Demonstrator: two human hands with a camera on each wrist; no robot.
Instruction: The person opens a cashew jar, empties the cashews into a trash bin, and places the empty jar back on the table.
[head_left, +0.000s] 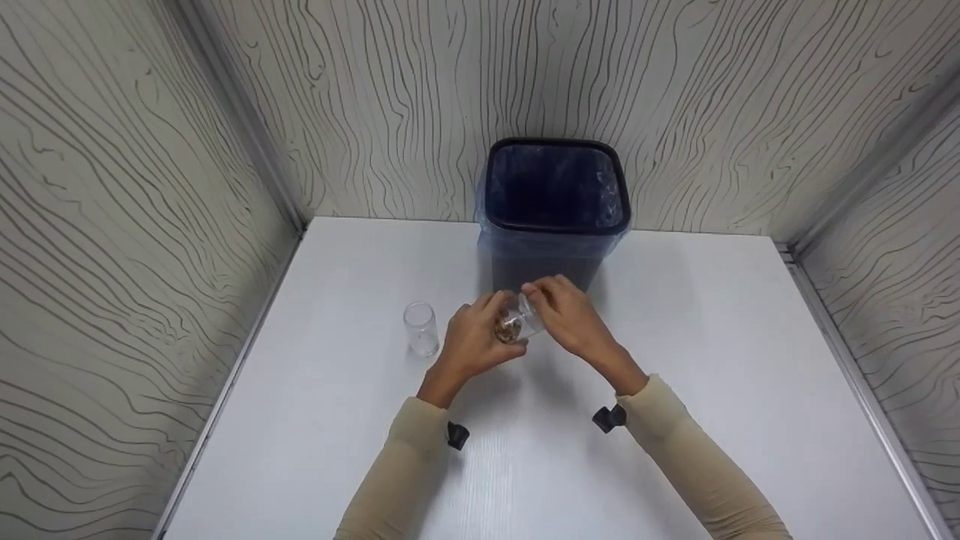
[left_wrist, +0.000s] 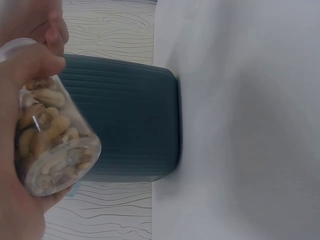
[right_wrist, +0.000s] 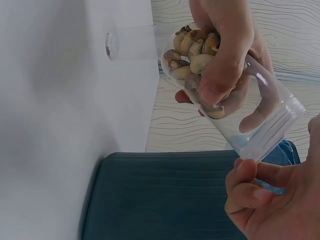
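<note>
At left, upright on the surface (head_left: 300, 412): a clear, smooth, cylindrical tumbler (head_left: 421, 330), near but apart from the left hand (head_left: 474, 337). Next, held above the surface, a transparent jar (left_wrist: 60, 127), wrapped about its lower part by the left hand's curled fingers and thumb. Long axis tilted, running from the base at left up and away toward the right hand (head_left: 564, 311). Inside, heaped at the base end, knobbly tan-and-brown pieces (left_wrist: 47, 117), perhaps nuts. Just behind, a ribbed, dark teal bin (left_wrist: 125, 120) with thin blue liner (head_left: 555, 244) folded over. Rightmost, the right hand, pinching the jar's ridged clear end (right_wrist: 272, 130); lid or rim, impossible to tell.
</note>
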